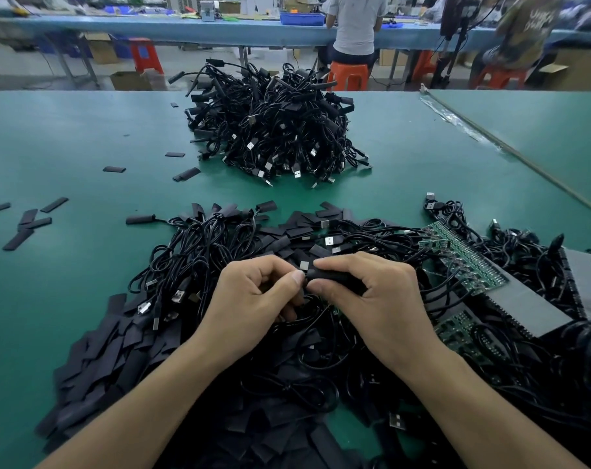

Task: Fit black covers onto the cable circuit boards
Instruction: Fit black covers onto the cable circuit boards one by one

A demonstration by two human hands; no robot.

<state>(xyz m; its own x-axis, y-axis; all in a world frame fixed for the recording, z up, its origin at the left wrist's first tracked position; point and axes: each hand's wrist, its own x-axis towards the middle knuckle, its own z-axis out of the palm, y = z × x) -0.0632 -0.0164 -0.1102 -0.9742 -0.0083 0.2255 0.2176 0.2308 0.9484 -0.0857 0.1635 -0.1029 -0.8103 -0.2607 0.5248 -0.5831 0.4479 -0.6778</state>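
Writing on a camouflage shirt (527,25) at the far bench, too blurred to read. In right hand (365,299), black cover (334,276): short matte sleeve, flattish, soft-looking, pinched between thumb and forefinger just above the near heap of cables (202,252). Left hand (253,296) curled, thumb and forefinger apparently pinching the cover's open end; anything between the fingertips hidden. Both hands close together, meeting at the cover. Silver USB plug (304,265) just behind the fingertips. Green circuit boards (463,255) in a long strip at right, thin, studded with small parts, wired to black cords, lying on a grey panel (531,299). Loose covers (111,360) heaped flat and dull at lower left, a few scattered covers (26,225) farther left on the teal surface (84,147). Tall pile of covered cables (274,130) well beyond, glossy cords tangled, metal plugs sticking out around the base.
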